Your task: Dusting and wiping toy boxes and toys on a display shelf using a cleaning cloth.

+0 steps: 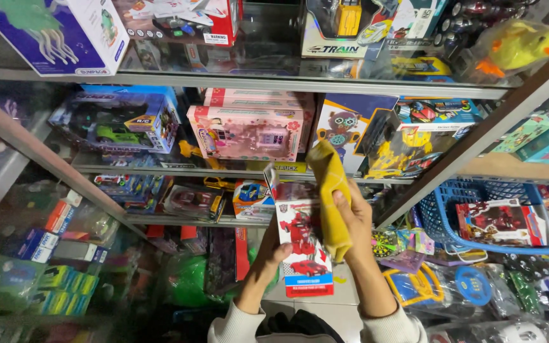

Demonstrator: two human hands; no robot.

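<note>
Right now left hand grips red-white toy box by its near-left edge, upright betw. both hands; right hand clutches yellow cloth against box's right side, before glass shelves.

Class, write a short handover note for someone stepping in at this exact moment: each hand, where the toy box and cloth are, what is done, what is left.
Left hand: holds the red-and-white toy car box upright by its lower left edge.
Right hand: grips a yellow cloth, pressed against the box's right side.
Both are held up in front of the glass shelves of boxed toys.
Done: box is off the shelf, in hand.
Left: how much has been wiped cannot be told; box not put back.
</note>
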